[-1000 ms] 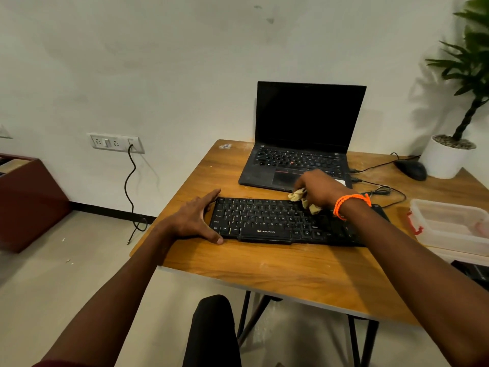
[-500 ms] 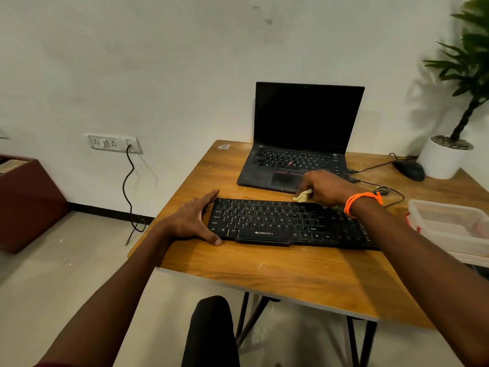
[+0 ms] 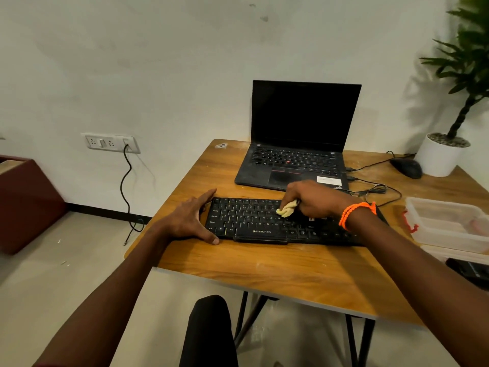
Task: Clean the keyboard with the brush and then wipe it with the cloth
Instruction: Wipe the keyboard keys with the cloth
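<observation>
The keyboard (image 3: 264, 221) is black with white letters. The cloth (image 3: 287, 208) is pale yellow. The tabletop (image 3: 277, 266) is warm brown with wood grain. The laptop (image 3: 299, 144) is black, the bracelet (image 3: 356, 214) bright orange, the plant pot (image 3: 439, 160) white.

Black keyboard (image 3: 264, 223), bunched yellowish cloth (image 3: 286, 208) atop

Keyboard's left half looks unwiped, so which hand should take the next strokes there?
Right. The right hand already pinches the cloth at the keyboard middle; the left hand braces its left end.
</observation>
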